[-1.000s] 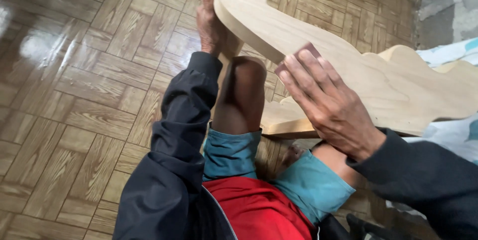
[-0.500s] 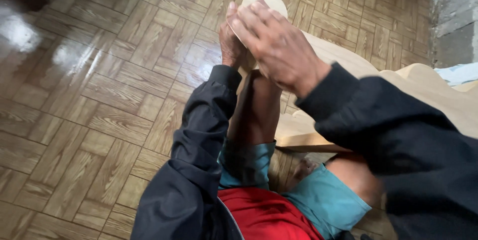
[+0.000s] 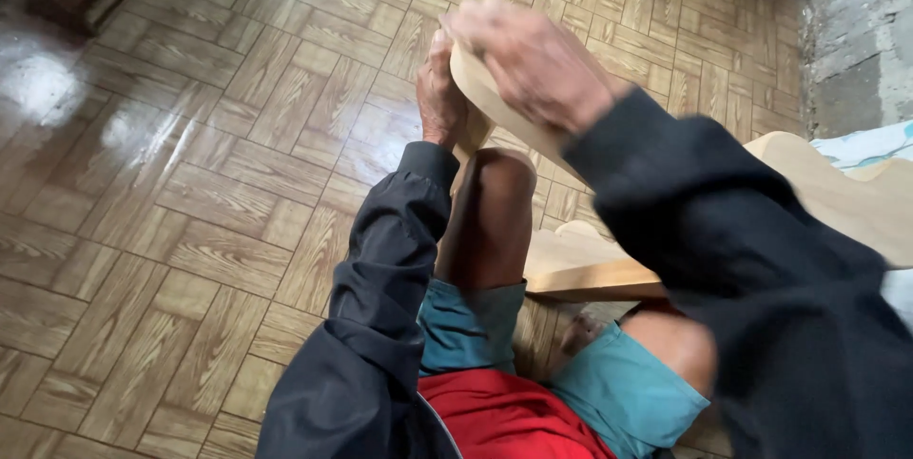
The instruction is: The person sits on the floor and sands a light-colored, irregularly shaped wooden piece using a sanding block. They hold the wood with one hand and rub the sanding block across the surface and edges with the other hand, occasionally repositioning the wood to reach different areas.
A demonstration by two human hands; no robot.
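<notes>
Plywood cutout (image 3: 580, 264), stiff, probably light: left hand (image 3: 440, 97) grips its rounded tip's edge, right hand (image 3: 537, 64) presses flat on top.

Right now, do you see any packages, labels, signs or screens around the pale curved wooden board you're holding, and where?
None in view: no package, label, sign or screen.
Pale curved wooden board: bare, unmarked wood, across the lap, both hands at its rounded far end.
Brown parquet floor: glossy, nothing on it that bears a label.
</notes>
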